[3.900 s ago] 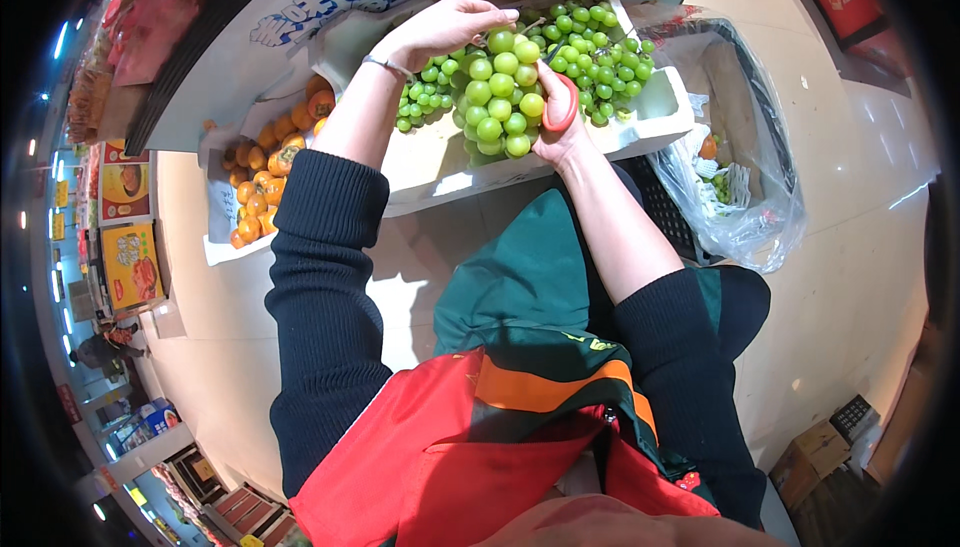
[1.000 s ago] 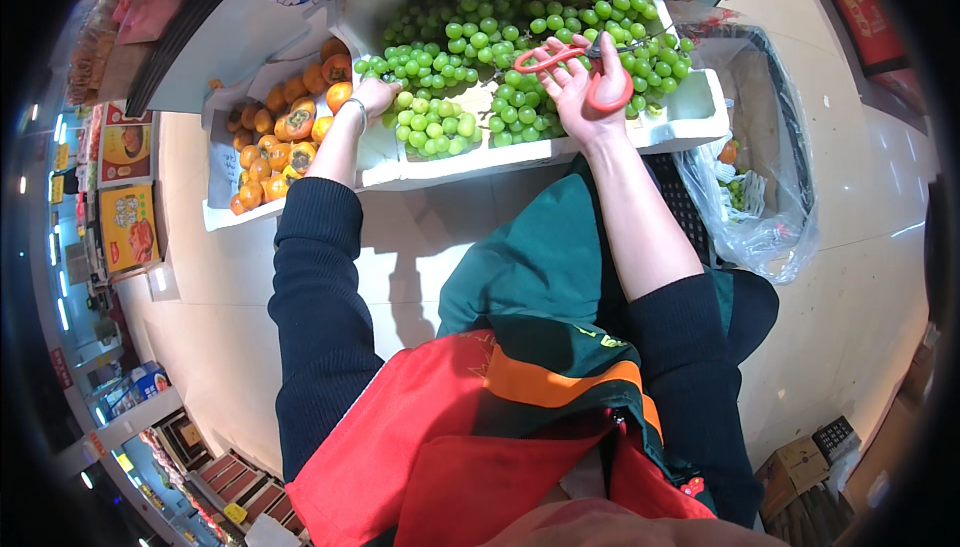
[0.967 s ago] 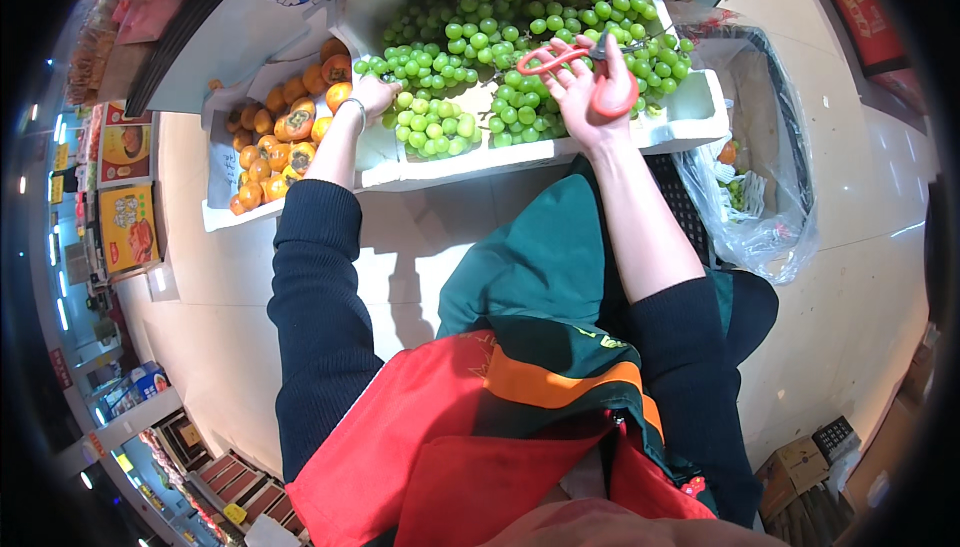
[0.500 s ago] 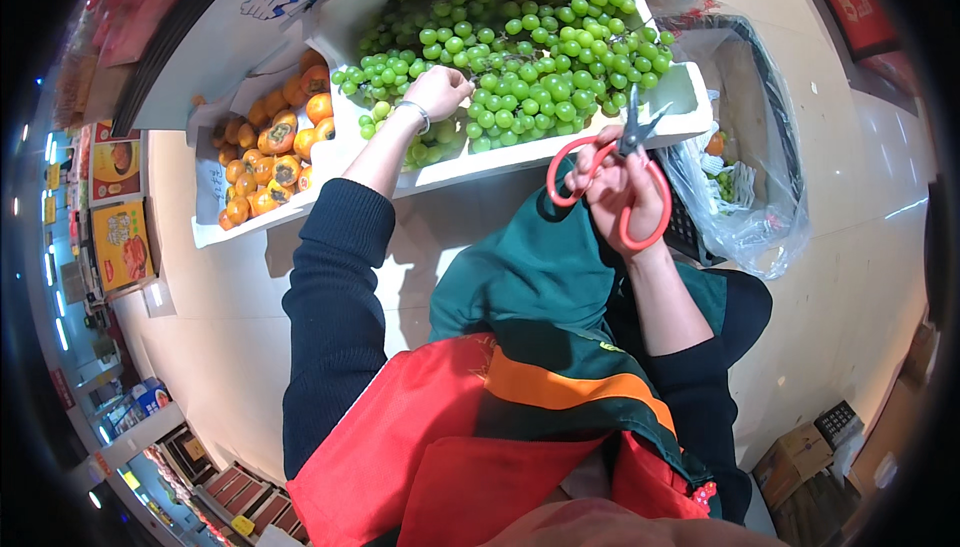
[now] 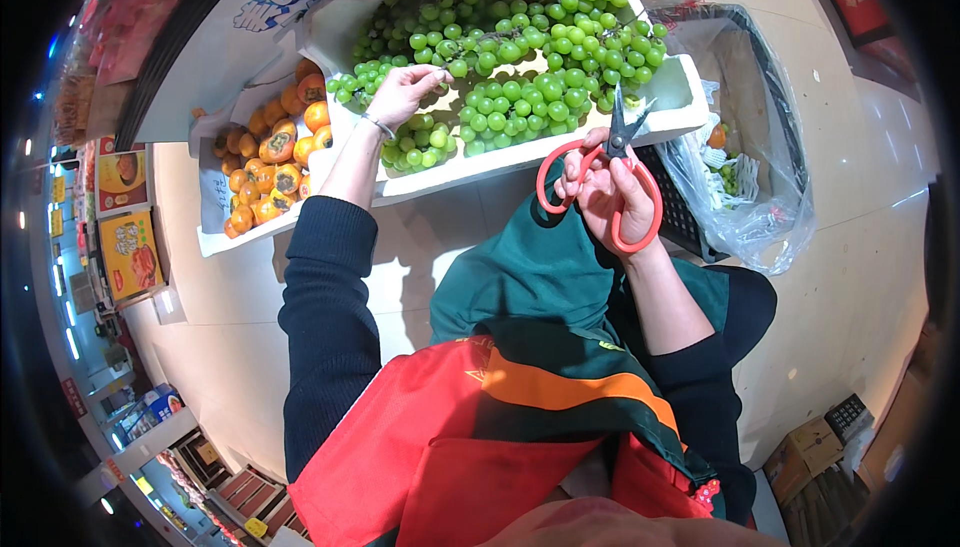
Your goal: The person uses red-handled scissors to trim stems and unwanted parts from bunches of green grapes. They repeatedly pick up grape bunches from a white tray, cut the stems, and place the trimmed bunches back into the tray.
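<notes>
My left hand [image 5: 402,97], with a bracelet at its wrist, reaches over the white foam box [image 5: 420,185] of green grapes [image 5: 530,102]. Its thumb and fingers are pinched together beside the grapes at the left middle of the box. What lies between the fingertips is too small to make out. A pair of red-handled scissors [image 5: 648,209] is held in my right hand [image 5: 605,192], in front of the box's near right edge. The dark blades point away from me and stand slightly apart, close to the grapes but seemingly cutting nothing.
Orange persimmons [image 5: 268,162] fill the box section on the left. At the right stands a black crate [image 5: 775,97] lined with clear plastic, with a few fruits and white foam nets inside. A cardboard box [image 5: 805,452] sits on the floor at lower right.
My left hand has shifted left and slightly farther away. Pale gaps now show between the grape bunches in the middle. The scissors have moved slightly left.
</notes>
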A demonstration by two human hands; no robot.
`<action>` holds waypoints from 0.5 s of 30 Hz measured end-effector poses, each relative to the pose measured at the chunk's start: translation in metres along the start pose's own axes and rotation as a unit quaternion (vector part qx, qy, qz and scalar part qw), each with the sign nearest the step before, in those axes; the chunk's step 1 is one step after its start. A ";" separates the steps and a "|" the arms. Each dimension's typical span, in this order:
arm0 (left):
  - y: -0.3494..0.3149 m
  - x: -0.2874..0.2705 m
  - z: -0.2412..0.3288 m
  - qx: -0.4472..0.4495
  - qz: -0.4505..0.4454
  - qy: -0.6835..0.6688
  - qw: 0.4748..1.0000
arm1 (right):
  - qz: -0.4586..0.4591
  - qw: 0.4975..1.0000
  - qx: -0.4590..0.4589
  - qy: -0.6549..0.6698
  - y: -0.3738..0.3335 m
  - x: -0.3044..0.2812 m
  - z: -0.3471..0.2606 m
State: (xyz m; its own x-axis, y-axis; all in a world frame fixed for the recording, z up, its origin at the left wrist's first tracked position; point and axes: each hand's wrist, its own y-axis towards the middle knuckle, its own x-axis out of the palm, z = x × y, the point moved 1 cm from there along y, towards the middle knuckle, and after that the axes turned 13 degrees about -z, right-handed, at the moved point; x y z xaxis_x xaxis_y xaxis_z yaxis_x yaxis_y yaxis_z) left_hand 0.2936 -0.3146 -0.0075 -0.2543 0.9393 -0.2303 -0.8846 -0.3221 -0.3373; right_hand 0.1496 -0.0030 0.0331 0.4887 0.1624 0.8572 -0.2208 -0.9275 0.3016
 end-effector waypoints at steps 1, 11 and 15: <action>-0.001 -0.003 0.002 0.021 0.002 0.026 0.999 | 0.000 1.000 -0.002 0.003 0.000 0.000 0.000; -0.026 -0.028 0.006 -0.015 -0.044 0.029 0.999 | 0.000 1.000 0.002 0.011 0.002 -0.001 0.001; -0.043 -0.028 0.004 -0.039 -0.022 -0.007 0.999 | -0.001 1.000 0.003 0.013 0.002 -0.001 0.001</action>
State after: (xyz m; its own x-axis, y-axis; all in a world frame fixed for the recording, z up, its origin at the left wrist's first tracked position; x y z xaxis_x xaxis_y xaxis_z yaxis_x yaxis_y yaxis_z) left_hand 0.3375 -0.3268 0.0174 -0.2228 0.9540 -0.2006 -0.8617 -0.2890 -0.4170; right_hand 0.1495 -0.0055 0.0323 0.4671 0.1719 0.8673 -0.2153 -0.9293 0.3002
